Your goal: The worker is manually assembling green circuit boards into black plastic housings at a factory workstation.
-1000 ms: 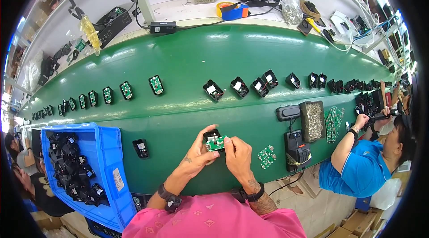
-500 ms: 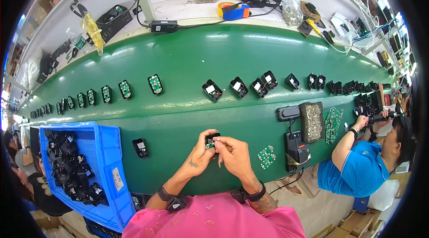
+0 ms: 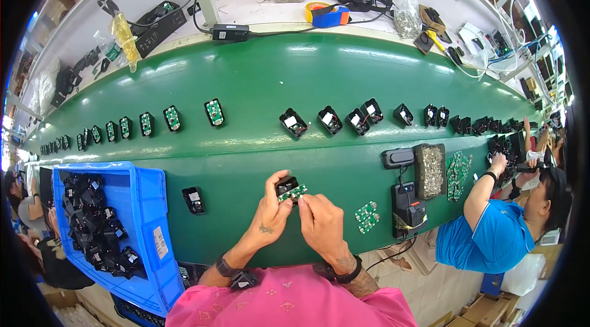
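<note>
Above the near part of the green bench, my left hand (image 3: 268, 215) wraps round a small open black plastic housing (image 3: 285, 184). A green circuit board (image 3: 294, 194) lies slanted across the housing's near side, outside its cavity as far as I can see. My right hand (image 3: 323, 221) pinches the board's near edge between thumb and fingers, close to my left thumb. Dark parts show inside the housing; any wires there are too small to make out. To the left, another black housing (image 3: 193, 200) with a white part inside lies on the bench.
A blue crate (image 3: 161, 216) of black housings stands at left. Housings with green boards (image 3: 214, 112) and housings with white parts (image 3: 293, 122) line the bench. Loose boards (image 3: 367, 217), a black charger-like device (image 3: 409, 207) and a tray of small metal parts (image 3: 429, 171) lie right, near a co-worker (image 3: 491, 232).
The board has tilted outward, now showing more of its green face across the housing. My right hand has shifted slightly down, and the housing's opening is more exposed.
</note>
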Motion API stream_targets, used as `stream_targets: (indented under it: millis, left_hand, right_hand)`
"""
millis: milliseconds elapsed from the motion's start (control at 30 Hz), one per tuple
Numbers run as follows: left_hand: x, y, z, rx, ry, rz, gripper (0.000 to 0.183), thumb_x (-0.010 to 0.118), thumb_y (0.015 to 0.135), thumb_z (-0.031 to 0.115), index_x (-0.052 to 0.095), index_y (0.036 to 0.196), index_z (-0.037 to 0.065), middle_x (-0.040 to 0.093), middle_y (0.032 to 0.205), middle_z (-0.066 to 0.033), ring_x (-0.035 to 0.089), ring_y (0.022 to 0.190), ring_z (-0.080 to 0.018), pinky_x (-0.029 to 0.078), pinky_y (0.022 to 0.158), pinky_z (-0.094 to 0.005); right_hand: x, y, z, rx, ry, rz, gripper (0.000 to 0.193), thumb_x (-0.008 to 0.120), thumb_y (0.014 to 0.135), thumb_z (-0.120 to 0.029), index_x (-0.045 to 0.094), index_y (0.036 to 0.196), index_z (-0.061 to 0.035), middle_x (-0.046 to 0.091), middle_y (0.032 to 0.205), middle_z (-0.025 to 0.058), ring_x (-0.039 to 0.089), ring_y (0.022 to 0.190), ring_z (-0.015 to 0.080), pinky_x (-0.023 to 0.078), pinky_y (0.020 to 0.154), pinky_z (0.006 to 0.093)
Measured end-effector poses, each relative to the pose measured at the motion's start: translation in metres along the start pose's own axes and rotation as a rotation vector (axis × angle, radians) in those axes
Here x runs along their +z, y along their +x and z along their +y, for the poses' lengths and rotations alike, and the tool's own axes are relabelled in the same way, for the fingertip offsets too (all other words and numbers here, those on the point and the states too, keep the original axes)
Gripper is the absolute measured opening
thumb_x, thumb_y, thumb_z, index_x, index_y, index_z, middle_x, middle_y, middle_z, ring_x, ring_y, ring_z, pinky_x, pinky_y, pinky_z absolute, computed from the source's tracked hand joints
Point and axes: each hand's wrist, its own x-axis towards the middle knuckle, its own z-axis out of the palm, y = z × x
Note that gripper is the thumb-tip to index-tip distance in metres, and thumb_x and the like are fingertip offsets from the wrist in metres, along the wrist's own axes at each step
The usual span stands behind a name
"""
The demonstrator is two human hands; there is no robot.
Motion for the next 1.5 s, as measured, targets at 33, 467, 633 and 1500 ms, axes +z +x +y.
stream_targets:
  millis: [33, 467, 633, 1500]
  left_hand:
    - [-0.005, -0.001, 0.010, -0.003, -0.001, 0.004, 0.057, 0.047, 0.092, 0.002, 0.027, 0.146, 0.005, 0.056, 0.114, -0.0132, 0.057, 0.092, -0.0202, 0.050, 0.081, -0.0334]
    - [-0.024, -0.008, 0.038, 0.011, 0.187, -0.245, 0.063, 0.051, 0.090, -0.001, 0.026, 0.147, 0.002, 0.058, 0.110, -0.0211, 0.061, 0.096, -0.0384, 0.047, 0.087, -0.0430]
    - [-0.021, -0.010, 0.041, 0.082, 0.391, -0.257, 0.062, 0.053, 0.088, -0.001, 0.029, 0.145, 0.000, 0.056, 0.115, -0.0278, 0.058, 0.099, -0.0476, 0.047, 0.086, -0.0480]
    - [-0.031, 0.000, 0.011, -0.124, -0.302, -0.241, 0.070, 0.070, 0.082, -0.005, 0.036, 0.142, 0.006, 0.056, 0.122, -0.0106, 0.061, 0.107, -0.0161, 0.052, 0.092, -0.0289]
  right_hand:
    - [-0.004, 0.002, -0.002, 0.000, 0.001, -0.005, 0.008, 0.065, 0.090, -0.006, 0.065, 0.086, 0.0014, 0.060, 0.071, 0.0136, 0.058, 0.056, 0.0293, 0.043, 0.049, 0.0366]
    - [-0.038, 0.023, -0.010, 0.119, 0.180, -0.483, 0.010, 0.063, 0.086, -0.006, 0.063, 0.080, 0.0022, 0.061, 0.070, 0.0161, 0.059, 0.057, 0.0324, 0.045, 0.053, 0.0391]
    - [-0.035, 0.021, -0.001, -0.011, 0.112, -0.486, 0.007, 0.063, 0.082, -0.005, 0.066, 0.080, 0.0021, 0.061, 0.066, 0.0146, 0.058, 0.053, 0.0284, 0.043, 0.050, 0.0374]
    - [-0.014, 0.008, 0.010, 0.526, 0.463, -0.302, 0.014, 0.063, 0.096, -0.008, 0.063, 0.093, 0.0054, 0.067, 0.076, 0.0060, 0.060, 0.059, 0.0068, 0.049, 0.053, 0.0227]
